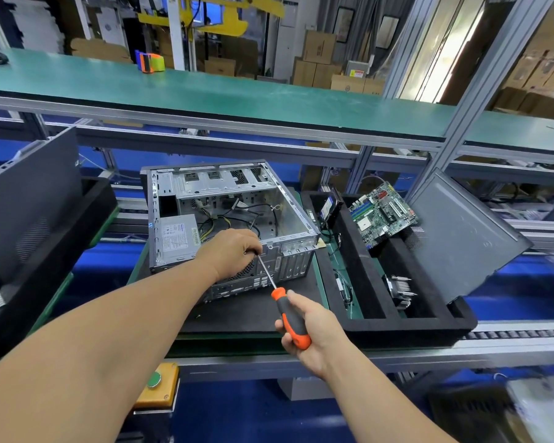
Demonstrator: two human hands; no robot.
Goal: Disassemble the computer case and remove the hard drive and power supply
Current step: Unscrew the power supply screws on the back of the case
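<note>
The left hand (234, 251) reaches forward, fingers curled on the rear top edge of the open grey metal computer case (227, 225) — silver power supply (178, 236) inside, left. The right hand (311, 330) grips an orange-and-black screwdriver (287, 310), tip against the case's rear edge.

Two bare forearms, left hand (234, 251) and right hand (311, 327) ungloved, sleeveless
</note>
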